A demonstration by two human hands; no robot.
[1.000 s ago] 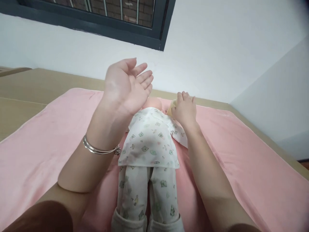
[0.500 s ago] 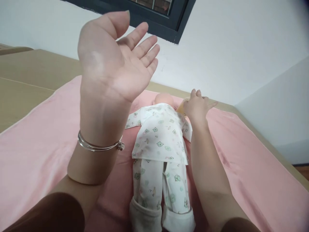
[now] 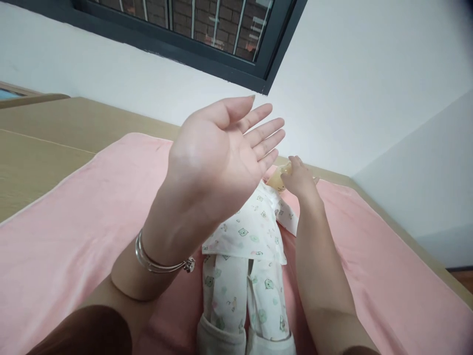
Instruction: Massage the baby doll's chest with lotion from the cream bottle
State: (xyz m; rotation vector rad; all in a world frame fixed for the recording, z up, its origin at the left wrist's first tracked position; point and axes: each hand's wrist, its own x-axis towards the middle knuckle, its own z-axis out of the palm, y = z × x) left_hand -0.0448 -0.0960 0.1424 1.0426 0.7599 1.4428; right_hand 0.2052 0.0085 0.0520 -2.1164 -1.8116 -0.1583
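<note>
My left hand point(image 3: 221, 153) is raised in the middle, palm up and fingers spread, holding nothing. Its wrist carries silver bangles. Behind it lies a baby doll point(image 3: 254, 236) on its back, in a white top and trousers with a green animal print; my hand hides its head and one sleeve. Further off, beside the doll's head end, my right hand point(image 3: 298, 177) has its fingers around a yellowish, see-through bottle point(image 3: 276, 180) with a small print. The bottle's far end is partly hidden by my left fingers.
A pink blanket point(image 3: 121, 197) lies under the doll on a tan wooden surface point(image 3: 48, 133). White walls point(image 3: 369, 74) rise behind and to the right. A dark-framed window point(image 3: 258, 74) with bars is at the top.
My left hand has moved right and lower in the view, now covering the doll's head. My right hand with the bottle sits slightly lower in the view. The camera has tilted up, showing more window.
</note>
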